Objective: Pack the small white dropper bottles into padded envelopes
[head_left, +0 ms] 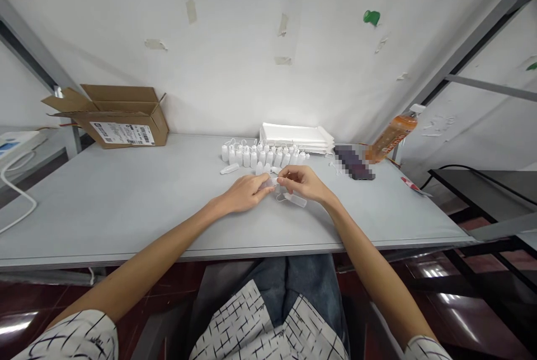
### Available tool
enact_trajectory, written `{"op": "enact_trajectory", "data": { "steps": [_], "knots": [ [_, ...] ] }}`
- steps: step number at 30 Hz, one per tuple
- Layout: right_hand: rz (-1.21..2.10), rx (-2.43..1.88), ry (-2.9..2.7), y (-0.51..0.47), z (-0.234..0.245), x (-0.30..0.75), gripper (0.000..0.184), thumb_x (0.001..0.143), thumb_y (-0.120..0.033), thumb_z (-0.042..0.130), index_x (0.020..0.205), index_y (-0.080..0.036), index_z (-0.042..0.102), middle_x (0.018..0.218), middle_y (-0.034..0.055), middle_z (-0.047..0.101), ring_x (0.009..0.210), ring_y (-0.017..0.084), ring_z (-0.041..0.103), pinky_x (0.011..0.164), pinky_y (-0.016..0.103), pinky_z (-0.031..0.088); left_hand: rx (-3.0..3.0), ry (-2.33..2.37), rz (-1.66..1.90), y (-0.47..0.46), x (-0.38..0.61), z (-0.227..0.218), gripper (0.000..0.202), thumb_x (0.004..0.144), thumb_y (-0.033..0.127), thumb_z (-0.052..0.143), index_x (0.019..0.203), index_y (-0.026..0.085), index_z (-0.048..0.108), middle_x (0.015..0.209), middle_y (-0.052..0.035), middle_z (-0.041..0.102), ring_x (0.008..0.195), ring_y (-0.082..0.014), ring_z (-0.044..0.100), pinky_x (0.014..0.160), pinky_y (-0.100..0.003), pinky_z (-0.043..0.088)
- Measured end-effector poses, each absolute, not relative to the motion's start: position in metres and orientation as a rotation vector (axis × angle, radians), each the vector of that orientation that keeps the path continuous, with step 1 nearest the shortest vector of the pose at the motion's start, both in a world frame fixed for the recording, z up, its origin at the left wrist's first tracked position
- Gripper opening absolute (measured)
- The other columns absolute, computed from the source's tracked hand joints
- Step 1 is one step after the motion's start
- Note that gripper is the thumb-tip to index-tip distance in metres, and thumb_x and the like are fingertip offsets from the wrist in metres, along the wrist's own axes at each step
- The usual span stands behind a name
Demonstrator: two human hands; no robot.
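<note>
Two hands are working at the front of the tabletop, and from my remote feed the left hand looks clenched on a small translucent plastic piece. The right hand closes in from the other side, its grip pinched on the same piece as far as I can tell; the fingers hide most of it, so I can't say exactly what it is.

Progress as it stands: a dense cluster of white plastic dropper bottles stands upright in rough rows, with thin loops rising from many of them. Loose ones lie apart: one plastic bottle on its side, just below the right hand, and another plastic bottle on its side left of the cluster. A few small white pieces sit between the cluster and the hands — too small to sort out.

Containers: all the white bottles look opaque or frosted, so I can't tell if anything is inside. An open cardboard box sits far left, its inside out of view. A stack of white flat sheets lies behind the cluster.
</note>
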State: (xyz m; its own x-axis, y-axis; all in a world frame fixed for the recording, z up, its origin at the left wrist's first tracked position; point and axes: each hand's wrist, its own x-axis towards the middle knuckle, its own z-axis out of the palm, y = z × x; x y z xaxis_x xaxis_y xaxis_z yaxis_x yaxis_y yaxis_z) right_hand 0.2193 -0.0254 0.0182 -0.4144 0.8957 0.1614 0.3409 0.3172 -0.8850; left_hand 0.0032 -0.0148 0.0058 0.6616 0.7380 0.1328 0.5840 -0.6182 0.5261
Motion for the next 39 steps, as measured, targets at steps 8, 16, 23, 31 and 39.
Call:
{"op": "enact_trajectory", "data": {
  "steps": [8, 16, 23, 31, 39],
  "knots": [
    [0.987, -1.116, -2.046, -0.025, 0.012, 0.216, 0.037, 0.091, -0.047, 0.054, 0.072, -0.016, 0.059, 0.053, -0.0028, 0.051, 0.051, 0.010, 0.045, 0.052, 0.024, 0.034, 2.512, 1.040, 0.413, -0.016, 0.005, -0.002, 0.026, 0.099, 0.040, 0.036, 0.092, 0.019, 0.050, 0.078, -0.0037, 0.061, 0.070, -0.0215, 0.056, 0.062, -0.030, 0.034],
    [0.962, -1.080, -1.984, -0.026, 0.015, 0.214, 0.035, 0.086, -0.049, 0.061, 0.074, -0.016, 0.062, 0.059, -0.0012, 0.055, 0.054, 0.011, 0.049, 0.053, 0.024, 0.036, 2.427, 1.003, 0.489, -0.017, 0.005, 0.004, 0.028, 0.097, 0.044, 0.041, 0.085, 0.019, 0.050, 0.061, 0.0024, 0.048, 0.059, -0.0174, 0.047, 0.060, -0.029, 0.031],
    [1.080, -1.090, -1.994, -0.027, 0.012, 0.213, 0.039, 0.089, -0.052, 0.057, 0.074, -0.016, 0.060, 0.054, -0.0029, 0.051, 0.052, 0.011, 0.048, 0.054, 0.025, 0.037, 2.472, 1.014, 0.439, -0.015, 0.003, 0.002, 0.027, 0.097, 0.041, 0.042, 0.088, 0.018, 0.052, 0.066, 0.0007, 0.053, 0.062, -0.0179, 0.050, 0.060, -0.029, 0.031],
    [0.940, -1.099, -2.039, -0.023, 0.012, 0.208, 0.049, 0.092, -0.056, 0.047, 0.060, -0.019, 0.041, 0.055, -0.0043, 0.037, 0.053, 0.009, 0.034, 0.053, 0.025, 0.027, 2.758, 1.113, 0.476, -0.012, 0.003, -0.007, 0.028, 0.100, 0.038, 0.036, 0.090, 0.018, 0.053, 0.077, -0.0057, 0.064, 0.069, -0.0216, 0.059, 0.058, -0.030, 0.032],
    [0.865, -1.124, -2.032, -0.022, 0.008, 0.204, 0.053, 0.094, -0.057, 0.043, 0.057, -0.019, 0.035, 0.055, -0.0045, 0.031, 0.054, 0.009, 0.028, 0.054, 0.026, 0.024, 2.924, 1.101, 0.633, -0.009, 0.001, -0.008, 0.026, 0.100, 0.032, 0.034, 0.089, 0.016, 0.053, 0.083, -0.0088, 0.065, 0.074, -0.0213, 0.061, 0.055, -0.028, 0.030]
  ]
}}
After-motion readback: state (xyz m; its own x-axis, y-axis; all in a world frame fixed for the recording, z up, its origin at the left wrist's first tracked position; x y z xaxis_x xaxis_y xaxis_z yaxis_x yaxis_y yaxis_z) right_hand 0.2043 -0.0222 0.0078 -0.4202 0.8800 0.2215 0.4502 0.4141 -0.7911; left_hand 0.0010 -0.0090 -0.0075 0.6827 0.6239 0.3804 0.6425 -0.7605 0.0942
